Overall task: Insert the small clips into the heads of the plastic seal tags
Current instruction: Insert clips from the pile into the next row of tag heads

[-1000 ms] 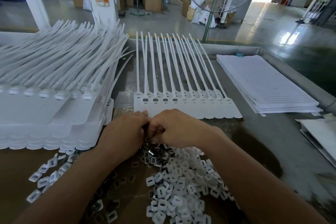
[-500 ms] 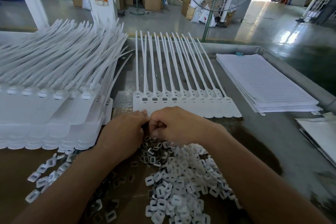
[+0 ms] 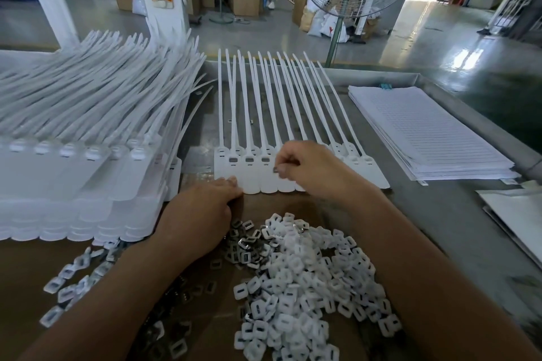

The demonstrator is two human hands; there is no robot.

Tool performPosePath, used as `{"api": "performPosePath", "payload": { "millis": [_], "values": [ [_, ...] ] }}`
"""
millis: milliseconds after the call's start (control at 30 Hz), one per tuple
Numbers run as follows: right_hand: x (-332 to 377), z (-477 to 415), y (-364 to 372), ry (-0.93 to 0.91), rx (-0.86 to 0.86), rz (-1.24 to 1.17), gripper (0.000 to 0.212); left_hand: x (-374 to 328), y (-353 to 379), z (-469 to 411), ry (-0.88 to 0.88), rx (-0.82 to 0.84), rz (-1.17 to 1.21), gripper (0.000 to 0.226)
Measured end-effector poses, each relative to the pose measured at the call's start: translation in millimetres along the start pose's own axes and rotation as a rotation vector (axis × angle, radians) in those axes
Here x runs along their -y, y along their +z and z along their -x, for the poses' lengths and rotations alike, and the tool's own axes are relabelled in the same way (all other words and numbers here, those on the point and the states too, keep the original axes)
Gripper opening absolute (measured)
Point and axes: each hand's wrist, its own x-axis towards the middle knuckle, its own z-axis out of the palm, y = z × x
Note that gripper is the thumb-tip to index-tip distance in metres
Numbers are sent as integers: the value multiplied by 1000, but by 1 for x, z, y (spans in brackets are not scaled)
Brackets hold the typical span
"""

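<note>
My R hand [image 3: 311,173] pinches a clip [image 3: 275,169] over the next head in tag row [image 3: 252,180], L hand [image 3: 199,214] fingertips pin its near edge (palm: can't tell); risk: clip tilts or row slips, so it jams or drops into pile [image 3: 293,287] under my wrists.

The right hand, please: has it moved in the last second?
Yes. The right hand moved away from the person, from the near edge of the row of seal tags up over their heads, pinching a small clip.
</note>
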Motion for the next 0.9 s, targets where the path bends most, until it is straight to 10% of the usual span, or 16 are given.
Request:
{"api": "performPosePath", "payload": {
  "millis": [233,900],
  "values": [
    [-50,-22,2,145,-321,-43,13,0,-1,0,6,26,-6,54],
    [-56,-35,23,184,-445,106,7,-1,-1,1,11,-2,-31,50]
  ]
}}
